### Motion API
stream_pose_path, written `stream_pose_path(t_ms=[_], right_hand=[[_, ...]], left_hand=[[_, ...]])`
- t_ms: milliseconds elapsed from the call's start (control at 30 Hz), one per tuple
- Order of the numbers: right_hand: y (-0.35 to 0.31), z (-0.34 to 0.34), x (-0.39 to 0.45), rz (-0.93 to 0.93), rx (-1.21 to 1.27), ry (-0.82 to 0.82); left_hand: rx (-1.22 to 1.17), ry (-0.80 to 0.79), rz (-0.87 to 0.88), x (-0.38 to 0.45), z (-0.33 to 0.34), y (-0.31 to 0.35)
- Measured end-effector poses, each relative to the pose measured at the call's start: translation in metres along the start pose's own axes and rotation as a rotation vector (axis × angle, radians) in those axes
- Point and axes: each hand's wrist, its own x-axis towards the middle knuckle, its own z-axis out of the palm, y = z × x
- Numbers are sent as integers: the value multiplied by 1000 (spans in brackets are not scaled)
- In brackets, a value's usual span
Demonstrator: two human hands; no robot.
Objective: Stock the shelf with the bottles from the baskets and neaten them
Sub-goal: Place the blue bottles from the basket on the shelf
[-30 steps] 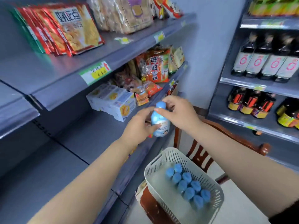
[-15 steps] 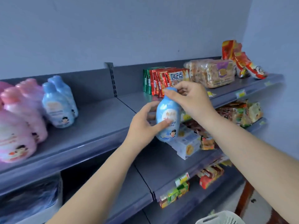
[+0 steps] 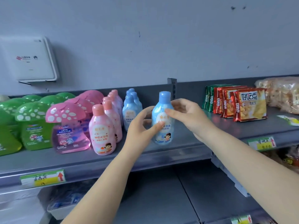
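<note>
View: head camera, looking slightly down at the shelf (image 3: pixel 161 152).
Change: a second ago the blue bottle (image 3: pixel 163 120) was held low over a white basket beside a chair; half a second ago it was raised in front of the shelving; now it stands upright at shelf level, and the basket is out of view.
Meaning for the task: judged from this, one bottle has been carried from basket to shelf and is at the point of being set down and straightened.
Bottle place: near the front of the top shelf, to the right of the row of blue bottles (image 3: pixel 131 109) and apart from it, label facing out.
Contact with shelf: its base looks to be on the shelf, though the slight blur makes this uncertain.
Left hand (image 3: pixel 142 126): reached in from below left, thumb on the label, the other fingers curled round the bottle's left side and back.
Right hand (image 3: pixel 187 115): comes in from the right, wrist higher, fingers pinching the bottle's shoulder just below the cap.
Fingers: both sets clamped on the bottle, neither spread free.
Neighbours: pink bottles (image 3: pixel 103 133) in a row to the left, then mushroom-capped bottles (image 3: pixel 68 125); red snack packs (image 3: pixel 247 104) well to the right.
Next step, as a guess: slide it left into line with the blue row.
</note>
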Motion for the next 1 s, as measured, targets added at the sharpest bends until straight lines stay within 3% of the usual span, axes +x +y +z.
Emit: stream_pose_path(t_ms=[133, 300, 500, 833, 1000], right_hand=[[10, 20, 10, 19, 54, -76], [18, 44, 24, 17, 1, -51], [24, 66, 38, 9, -48, -10], [38, 83, 48, 12, -65, 3], [40, 85, 49, -5, -81, 0]], left_hand=[[31, 44, -31, 3, -17, -12], [72, 128, -85, 7, -27, -22], [344, 277, -107, 10, -26, -29], [626, 209, -225, 14, -24, -32], [561, 245, -232, 16, -22, -31]])
